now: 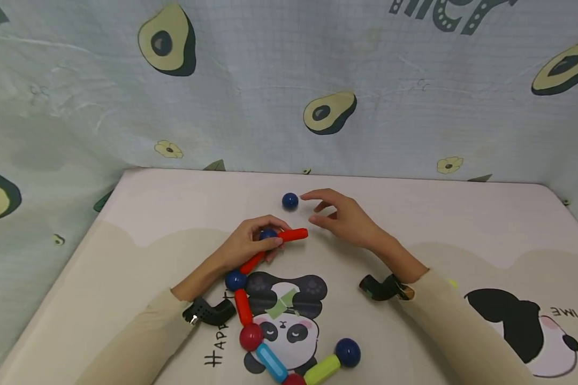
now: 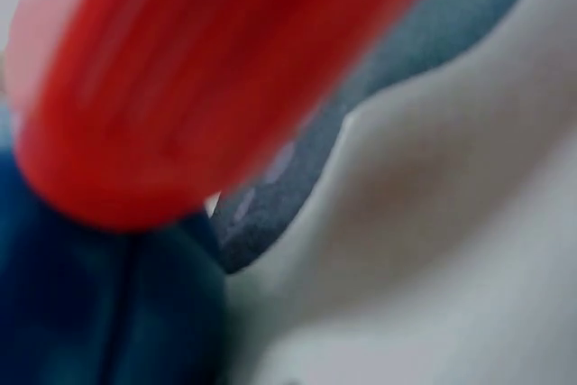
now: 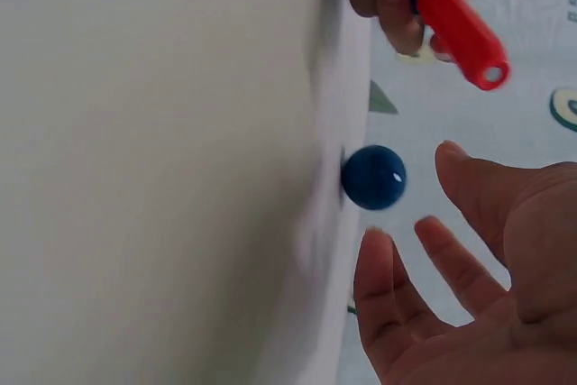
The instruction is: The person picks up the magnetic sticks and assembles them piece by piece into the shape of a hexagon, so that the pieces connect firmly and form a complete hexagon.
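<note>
A chain of coloured rods and balls curves over the table. My left hand point(image 1: 250, 240) grips its far end, fingers around a blue ball point(image 1: 268, 233). From that ball a red rod point(image 1: 296, 234) sticks out to the right, its free tip showing a small hole in the right wrist view. Another red rod point(image 1: 252, 263) runs down to a second blue ball point(image 1: 235, 280). My right hand point(image 1: 343, 216) holds nothing, with thumb and fingers spread beside a loose blue ball point(image 1: 290, 201); a small gap separates them. Close up, the left wrist view shows a blurred red rod point(image 2: 207, 69) against a blue ball point(image 2: 99, 286).
Nearer the front, the chain continues through a red rod point(image 1: 243, 307), a red ball point(image 1: 251, 337), a light-blue rod point(image 1: 272, 362) and a yellow-green rod point(image 1: 322, 370) to a large blue ball point(image 1: 348, 353). The table point(image 1: 173, 198) meets an avocado-print curtain point(image 1: 250, 107) at the back.
</note>
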`<act>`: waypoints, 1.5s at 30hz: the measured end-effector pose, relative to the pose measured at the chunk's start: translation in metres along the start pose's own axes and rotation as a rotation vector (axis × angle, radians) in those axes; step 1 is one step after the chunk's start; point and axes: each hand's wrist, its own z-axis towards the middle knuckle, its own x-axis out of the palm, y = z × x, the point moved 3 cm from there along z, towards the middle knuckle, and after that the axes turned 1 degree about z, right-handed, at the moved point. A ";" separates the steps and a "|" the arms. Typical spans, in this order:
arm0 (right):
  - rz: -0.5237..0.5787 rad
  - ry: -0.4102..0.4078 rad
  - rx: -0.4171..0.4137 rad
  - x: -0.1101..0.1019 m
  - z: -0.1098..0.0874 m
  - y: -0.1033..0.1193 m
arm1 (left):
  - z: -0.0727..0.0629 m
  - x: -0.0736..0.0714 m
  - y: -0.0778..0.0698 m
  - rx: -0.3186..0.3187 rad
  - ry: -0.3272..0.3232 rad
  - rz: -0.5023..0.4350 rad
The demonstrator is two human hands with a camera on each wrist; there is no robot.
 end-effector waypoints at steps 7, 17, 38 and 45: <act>-0.066 0.068 -0.104 0.019 0.022 0.005 | 0.002 0.002 0.002 0.015 -0.008 0.024; -0.146 0.051 -0.115 0.026 0.026 0.011 | 0.001 -0.002 0.001 -0.015 -0.039 0.079; 0.079 -0.047 0.161 0.006 -0.021 -0.003 | 0.002 0.001 0.001 0.021 -0.033 0.124; 0.219 -0.107 0.190 0.009 -0.040 -0.003 | 0.002 0.000 0.002 0.012 -0.027 0.148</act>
